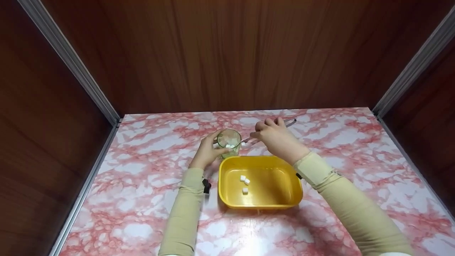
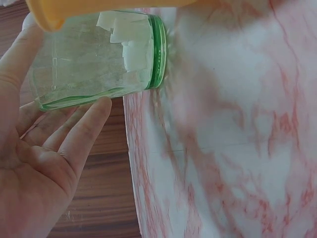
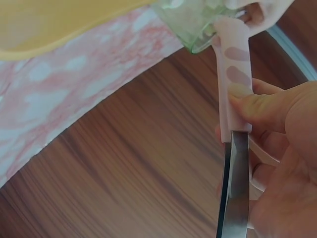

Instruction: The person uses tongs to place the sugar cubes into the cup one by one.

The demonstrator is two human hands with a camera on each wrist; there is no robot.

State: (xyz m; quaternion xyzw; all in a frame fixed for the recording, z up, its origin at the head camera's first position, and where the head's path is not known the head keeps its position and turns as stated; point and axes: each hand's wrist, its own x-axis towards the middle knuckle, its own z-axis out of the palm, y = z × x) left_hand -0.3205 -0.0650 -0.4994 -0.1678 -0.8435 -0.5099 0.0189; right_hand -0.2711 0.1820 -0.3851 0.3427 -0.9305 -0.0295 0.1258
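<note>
My left hand (image 1: 205,152) holds a greenish clear glass (image 1: 229,136) upright on the table, its thumb and fingers round the side. White cubes (image 2: 136,54) lie at the bottom of the glass in the left wrist view. Pinched in my right hand (image 1: 279,139) is a pair of metal tongs (image 3: 235,173) with pale pink ends. The pink end (image 3: 232,64) points toward the glass. In the head view a small white cube (image 1: 243,144) appears at the tongs' tips, just right of the glass; the exact contact is too small to tell.
A yellow plastic tub (image 1: 261,206) stands in front of the glass, between the forearms. Three white cubes (image 1: 245,191) lie in its left half. The red-and-white marbled table (image 1: 138,213) is bounded by dark wood-grain panels (image 1: 227,53) at the back and sides.
</note>
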